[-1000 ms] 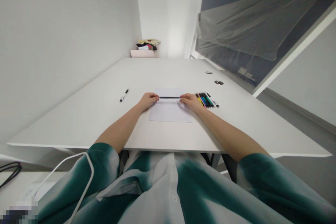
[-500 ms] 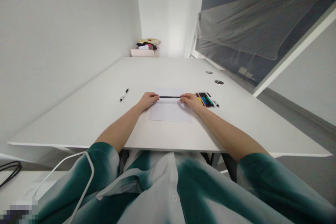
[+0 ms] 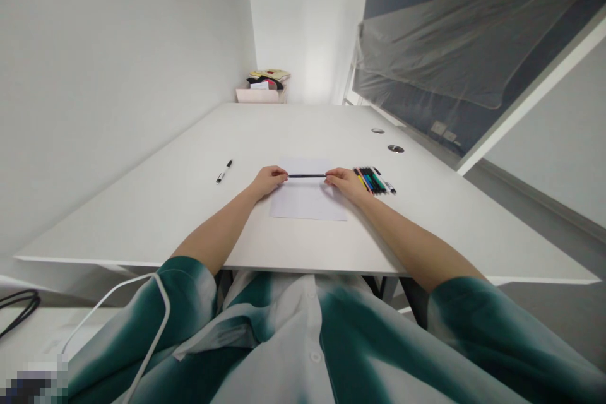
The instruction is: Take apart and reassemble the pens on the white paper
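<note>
A thin black stick, like a pencil, (image 3: 307,176) lies level between my two hands, over a sheet of white paper (image 3: 307,202). The fingertips of my left hand (image 3: 269,180) pinch its left end. At its right end, my right hand (image 3: 344,182) holds it between thumb and fingers. Whether the stick touches the paper is hard to tell. A row of several coloured pens (image 3: 372,180) lies just right of my right hand, which partly covers them. To the left of my left hand is a single black and white pen (image 3: 224,172).
The white table (image 3: 189,214) stretches away to a box of cloth-like items (image 3: 258,95) at its far end. Two round metal fittings (image 3: 396,149) sit near the right edge. A plastic-covered dark panel (image 3: 435,50) stands on the right. A white cable (image 3: 161,303) hangs over my left sleeve.
</note>
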Tool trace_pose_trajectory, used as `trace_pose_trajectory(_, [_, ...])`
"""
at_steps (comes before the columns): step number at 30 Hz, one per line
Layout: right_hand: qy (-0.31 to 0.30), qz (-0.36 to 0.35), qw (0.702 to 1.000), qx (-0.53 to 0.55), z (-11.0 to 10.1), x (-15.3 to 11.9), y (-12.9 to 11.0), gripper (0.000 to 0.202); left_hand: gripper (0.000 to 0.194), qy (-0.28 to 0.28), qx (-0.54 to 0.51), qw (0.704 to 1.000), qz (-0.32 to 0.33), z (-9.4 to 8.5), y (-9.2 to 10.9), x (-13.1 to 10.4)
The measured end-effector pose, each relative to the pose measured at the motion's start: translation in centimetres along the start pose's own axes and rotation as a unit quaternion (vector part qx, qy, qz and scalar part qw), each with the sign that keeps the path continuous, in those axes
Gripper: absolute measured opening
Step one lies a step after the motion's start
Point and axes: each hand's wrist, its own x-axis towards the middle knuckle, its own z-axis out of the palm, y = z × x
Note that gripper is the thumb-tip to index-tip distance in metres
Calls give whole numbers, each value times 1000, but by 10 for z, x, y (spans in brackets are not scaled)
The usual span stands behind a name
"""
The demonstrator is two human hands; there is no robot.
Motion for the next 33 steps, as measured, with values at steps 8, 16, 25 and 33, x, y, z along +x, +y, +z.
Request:
trace_pose_trajectory(8, [-5, -12, 1000, -19, -1, 0, 0, 17, 27, -11, 8, 999, 32, 0, -4, 2])
trace_pose_trajectory(16, [-27, -123, 968, -216, 1, -2, 3, 24, 17, -15, 144, 984, 100, 10, 4, -1])
trace_pose_trajectory(25, [-84, -194, 878, -430, 13, -14, -16, 30, 18, -22, 208, 968, 137, 19, 13, -9])
trace_pose_trajectory(33, [-123, -164, 839, -504, 21, -22, -29, 34, 24, -33, 236, 958, 158, 22, 24, -19])
